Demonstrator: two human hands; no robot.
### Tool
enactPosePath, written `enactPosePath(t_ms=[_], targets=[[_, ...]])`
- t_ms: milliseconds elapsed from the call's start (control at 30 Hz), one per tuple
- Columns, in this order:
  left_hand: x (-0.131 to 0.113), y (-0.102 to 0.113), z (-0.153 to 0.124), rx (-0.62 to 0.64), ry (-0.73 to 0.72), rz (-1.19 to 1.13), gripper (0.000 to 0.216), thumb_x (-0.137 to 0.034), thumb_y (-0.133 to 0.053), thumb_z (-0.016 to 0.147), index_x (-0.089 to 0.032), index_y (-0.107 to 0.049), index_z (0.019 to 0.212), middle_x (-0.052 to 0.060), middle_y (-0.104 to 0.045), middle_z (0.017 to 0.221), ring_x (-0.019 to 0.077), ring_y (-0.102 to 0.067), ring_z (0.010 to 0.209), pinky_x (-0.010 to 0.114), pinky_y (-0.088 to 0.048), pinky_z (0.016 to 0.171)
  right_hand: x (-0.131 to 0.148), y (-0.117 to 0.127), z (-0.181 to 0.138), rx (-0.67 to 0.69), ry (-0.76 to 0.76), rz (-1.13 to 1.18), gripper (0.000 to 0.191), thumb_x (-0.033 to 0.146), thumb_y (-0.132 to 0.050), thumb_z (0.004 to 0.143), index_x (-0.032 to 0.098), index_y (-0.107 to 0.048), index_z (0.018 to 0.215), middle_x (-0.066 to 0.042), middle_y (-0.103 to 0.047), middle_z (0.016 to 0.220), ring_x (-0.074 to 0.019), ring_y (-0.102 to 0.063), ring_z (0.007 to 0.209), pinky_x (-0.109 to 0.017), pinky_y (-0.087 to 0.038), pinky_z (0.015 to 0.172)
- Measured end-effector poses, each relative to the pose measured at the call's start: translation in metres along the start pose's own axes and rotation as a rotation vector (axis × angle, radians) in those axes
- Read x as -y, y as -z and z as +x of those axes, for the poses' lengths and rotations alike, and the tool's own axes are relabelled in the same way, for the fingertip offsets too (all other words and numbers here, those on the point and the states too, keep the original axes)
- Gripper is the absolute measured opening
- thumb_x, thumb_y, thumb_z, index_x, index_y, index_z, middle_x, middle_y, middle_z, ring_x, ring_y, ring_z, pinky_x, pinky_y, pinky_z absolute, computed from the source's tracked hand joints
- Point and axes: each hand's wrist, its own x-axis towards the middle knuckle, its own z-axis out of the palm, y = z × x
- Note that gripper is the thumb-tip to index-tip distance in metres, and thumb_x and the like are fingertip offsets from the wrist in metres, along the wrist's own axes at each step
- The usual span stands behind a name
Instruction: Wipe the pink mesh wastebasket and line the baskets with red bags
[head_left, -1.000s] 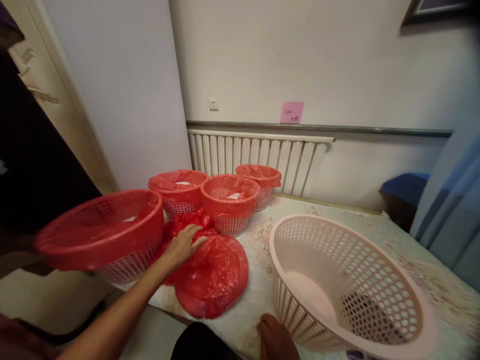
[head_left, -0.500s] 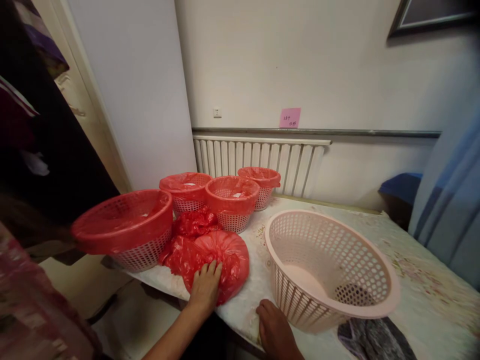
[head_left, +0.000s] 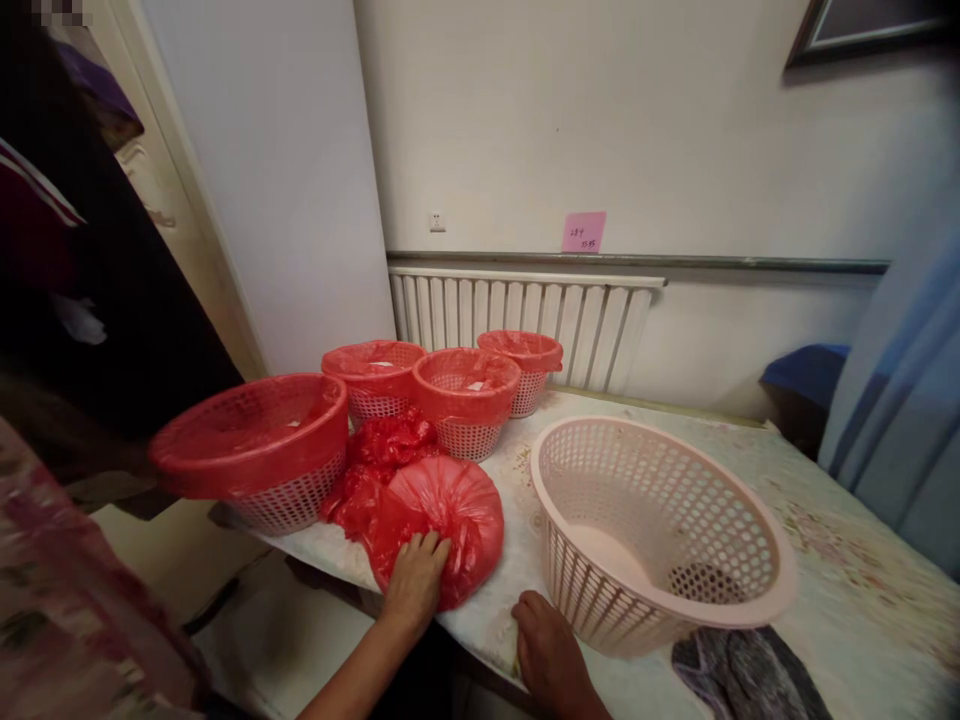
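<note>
My left hand (head_left: 414, 582) lies on the near edge of a puffed red plastic bag (head_left: 444, 517) on the table, its fingers curled into the film. Beside it, more crumpled red bags (head_left: 388, 441) are heaped. My right hand (head_left: 550, 652) rests with fingers bent on the table's front edge, against the lower wall of a large pink lattice basket (head_left: 660, 530) that holds nothing. To the left, a big basket lined with a red bag (head_left: 255, 448) sits at the table's corner.
Three smaller lined baskets (head_left: 466, 395) stand in a row at the back, before a white radiator (head_left: 525, 315). A dark patterned cloth (head_left: 742, 675) lies under the pink basket's near right. A person's patterned sleeve (head_left: 67, 600) fills the lower left. Blue fabric (head_left: 900, 420) hangs at right.
My left hand drew back from the crumpled bags to the near edge of the puffed bag and now grips it. The view shifted left; my right hand stayed by the pink basket.
</note>
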Motion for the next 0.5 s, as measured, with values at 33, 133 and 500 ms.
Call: enactPosePath(t_ms=[33, 133, 500], targets=[[-0.001, 0.001, -0.002, -0.005, -0.003, -0.017, 0.041, -0.008, -0.038, 0.091, -0.019, -0.061, 0.123, 0.012, -0.061, 0.126, 0.0274, -0.054, 0.113, 0.045, -0.041, 0.098, 0.0, 0.001, 0.0, -0.006, 0.002, 0.001, 0.027, -0.002, -0.041, 0.075, 0.02, -0.055, 0.084, -0.004, -0.056, 0.09, -0.0192, -0.054, 0.086, -0.032, -0.046, 0.078], [-0.005, 0.006, -0.009, -0.018, -0.017, -0.064, 0.041, -0.006, -0.037, 0.089, -0.019, -0.064, 0.117, 0.011, -0.063, 0.121, 0.0258, -0.055, 0.111, 0.042, -0.043, 0.096, -0.001, 0.0, -0.001, -0.04, -0.008, 0.038, 0.029, -0.001, -0.041, 0.074, 0.02, -0.057, 0.087, -0.004, -0.058, 0.089, -0.0195, -0.056, 0.086, -0.033, -0.047, 0.078], [-0.013, 0.038, -0.055, -0.372, -0.072, -0.687, 0.049, -0.005, -0.038, 0.069, -0.018, -0.071, 0.103, 0.01, -0.07, 0.104, 0.024, -0.064, 0.098, 0.042, -0.052, 0.091, 0.054, 0.017, 0.011, -0.29, -0.081, 0.169, 0.068, 0.025, -0.062, 0.082, 0.021, -0.036, 0.144, -0.014, -0.051, 0.14, -0.0311, -0.052, 0.125, -0.047, -0.047, 0.1]])
